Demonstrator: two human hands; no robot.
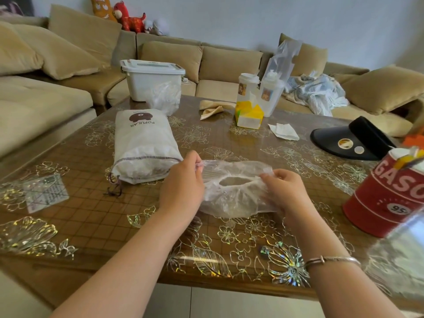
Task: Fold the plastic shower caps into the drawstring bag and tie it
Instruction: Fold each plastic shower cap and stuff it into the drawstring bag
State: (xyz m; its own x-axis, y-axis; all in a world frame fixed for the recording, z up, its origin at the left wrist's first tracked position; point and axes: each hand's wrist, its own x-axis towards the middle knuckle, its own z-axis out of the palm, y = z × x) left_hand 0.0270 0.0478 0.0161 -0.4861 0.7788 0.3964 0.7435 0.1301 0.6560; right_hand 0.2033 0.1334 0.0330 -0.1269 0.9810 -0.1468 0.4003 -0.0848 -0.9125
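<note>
- I see a brown floral table (96,216) with a beige sofa (68,72) behind it.
- My left hand (182,187) and right hand (286,191) each pinch the rim of the shower cap (234,191), which lies on the table just right of the drawstring bag (143,145).
- Beyond the bag stand a white bin (152,80) and a yellow carton (249,115); far right of the bag, a red tin (387,196).
- Bare tabletop lies between the bag and the table's near edge.

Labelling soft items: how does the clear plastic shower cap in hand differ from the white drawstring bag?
The clear plastic shower cap is see-through and unprinted; the white drawstring bag is cloudy white with a bear print. The left hand and right hand pinch the cap; the bag lies untouched. Both are thin, crinkled and soft.
</note>
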